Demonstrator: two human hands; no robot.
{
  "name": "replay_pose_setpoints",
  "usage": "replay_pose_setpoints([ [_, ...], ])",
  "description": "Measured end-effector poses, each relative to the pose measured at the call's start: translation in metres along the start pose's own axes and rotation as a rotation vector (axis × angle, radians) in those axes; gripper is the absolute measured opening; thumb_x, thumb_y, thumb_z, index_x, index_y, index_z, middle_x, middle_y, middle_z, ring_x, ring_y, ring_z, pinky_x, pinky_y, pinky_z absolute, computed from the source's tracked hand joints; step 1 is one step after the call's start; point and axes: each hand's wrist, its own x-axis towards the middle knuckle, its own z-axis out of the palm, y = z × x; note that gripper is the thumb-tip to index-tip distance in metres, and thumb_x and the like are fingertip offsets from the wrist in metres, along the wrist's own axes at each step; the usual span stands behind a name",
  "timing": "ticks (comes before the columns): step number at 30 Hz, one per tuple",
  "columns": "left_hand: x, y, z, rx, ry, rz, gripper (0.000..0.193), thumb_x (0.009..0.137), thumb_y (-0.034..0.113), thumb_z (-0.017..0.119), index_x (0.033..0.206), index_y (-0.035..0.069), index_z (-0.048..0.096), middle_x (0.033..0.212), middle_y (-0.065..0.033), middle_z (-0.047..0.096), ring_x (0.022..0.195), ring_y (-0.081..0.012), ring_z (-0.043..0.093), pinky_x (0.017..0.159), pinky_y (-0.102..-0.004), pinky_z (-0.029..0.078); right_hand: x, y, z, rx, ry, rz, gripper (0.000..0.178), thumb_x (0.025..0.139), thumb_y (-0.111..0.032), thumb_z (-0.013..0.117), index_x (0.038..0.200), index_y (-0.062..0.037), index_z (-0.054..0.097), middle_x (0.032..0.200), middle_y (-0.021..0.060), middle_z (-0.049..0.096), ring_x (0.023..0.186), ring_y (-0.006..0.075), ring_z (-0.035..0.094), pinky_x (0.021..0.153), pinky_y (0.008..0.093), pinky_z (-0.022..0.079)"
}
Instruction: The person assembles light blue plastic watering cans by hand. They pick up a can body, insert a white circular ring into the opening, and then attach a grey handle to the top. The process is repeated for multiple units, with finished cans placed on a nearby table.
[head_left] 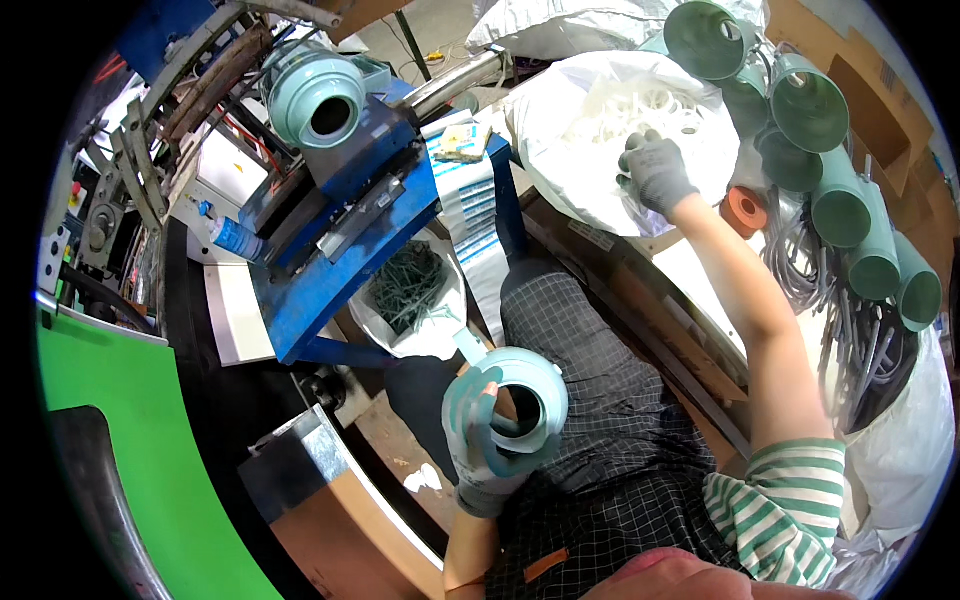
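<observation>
My left hand (478,440), in a grey and green work glove, grips a pale green plastic pipe fitting (545,385) in front of my lap. The fitting's round mouth faces up, and a flat tab stands out from its far side. My right hand (658,172), in a dark grey glove, is stretched out over a white plastic bag (560,165). Its bent fingers stand apart at the edge of the white plastic rings (640,108) heaped inside. I see no ring between them.
A similar green fitting (315,100) sits on the blue machine (345,270) ahead to the left. Below is a bin of green plastic scraps (408,285). Several green tubes (840,205), grey cords (795,260) and an orange roll (743,211) lie at the right.
</observation>
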Motion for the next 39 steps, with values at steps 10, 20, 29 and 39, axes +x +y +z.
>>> replay_pose_setpoints([
  [10,-0.026,-0.017,0.000,0.225,0.092,-0.067,0.105,0.084,0.044,0.088,0.160,0.000,0.031,0.151,-0.0270,0.043,0.132,-0.0428,0.048,0.107,-0.0551,0.044,-0.042,-0.036,-0.058,1.009,0.187,-0.074,0.026,0.101,-0.026,0.067,0.119,-0.0077,0.071,0.113,0.0133,0.075,0.101,0.0275,0.075,0.093,0.0404,0.059],
  [20,-0.002,-0.013,-0.020,0.323,-0.029,0.012,0.050,0.075,0.036,0.091,0.110,0.010,0.065,0.118,-0.0120,0.062,0.116,-0.0399,0.056,0.097,-0.0557,0.047,-0.139,-0.181,-0.071,0.756,0.575,-1.121,0.030,0.090,-0.039,0.070,0.097,-0.0103,0.074,0.112,0.0079,0.067,0.111,0.0262,0.065,0.096,0.0418,0.054],
  [29,0.004,-0.013,-0.031,0.444,-0.185,0.153,0.040,0.083,0.047,0.077,0.089,0.008,0.067,0.099,-0.0094,0.060,0.110,-0.0369,0.057,0.113,-0.0695,0.038,-0.157,-0.177,-0.078,0.683,0.102,-1.197,0.047,0.085,-0.047,0.079,0.118,-0.0153,0.072,0.133,0.0084,0.062,0.127,0.0315,0.057,0.110,0.0548,0.048],
  [39,0.020,-0.004,-0.052,0.378,-0.267,-0.157,0.045,0.082,0.013,0.069,0.127,0.006,0.068,0.111,-0.0143,0.066,0.114,-0.0386,0.060,0.116,-0.0660,0.035,-0.168,-0.189,-0.071,0.925,0.426,-0.983,0.022,0.084,-0.034,0.078,0.095,-0.0152,0.078,0.114,0.0031,0.067,0.103,0.0233,0.065,0.082,0.0405,0.057],
])
